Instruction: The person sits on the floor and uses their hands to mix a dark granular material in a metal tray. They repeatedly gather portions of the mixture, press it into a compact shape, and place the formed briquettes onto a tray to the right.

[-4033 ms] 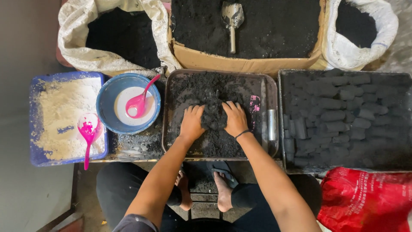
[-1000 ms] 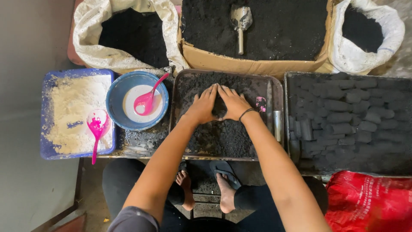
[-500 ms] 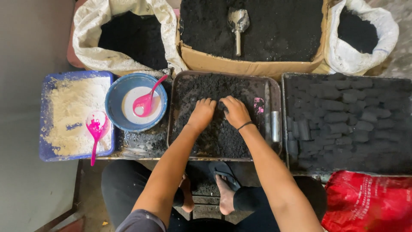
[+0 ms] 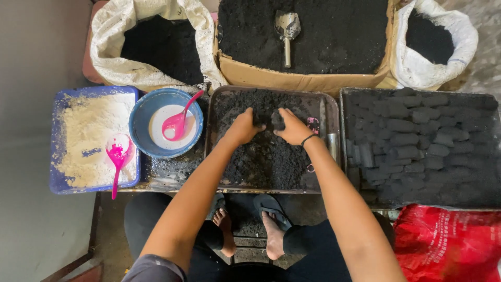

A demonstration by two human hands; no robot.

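A cardboard box (image 4: 292, 78) of black powder is sitting at the far edge with a metal scoop (image 4: 286, 26) lying in it, and two white sacks (image 4: 156, 31) of the same dark material are flanking it. On the right, a wide tray of finished black briquettes (image 4: 417, 136) is lying nearly full, laid in rows, which suggests much of the shaping is already done. In the middle of the worktop, the metal tray (image 4: 215, 156) is holding a thick bed of loose black mix (image 4: 261, 162), so plenty is waiting to be pressed. To the left, a blue tray of white powder (image 4: 94, 136) is carrying a pink spoon (image 4: 118, 154), and a blue bowl (image 4: 141, 120) of white liquid is holding a pink ladle (image 4: 180, 120).

The left hand (image 4: 242, 128) and right hand (image 4: 292, 128) are meeting over the far part of the middle tray, their fingers curling tightly round a dark lump (image 4: 269, 120) of mix between them. Half a second ago both hands were lying flat, pressing down into the bed; now they are lifted and closing on the gathered lump.
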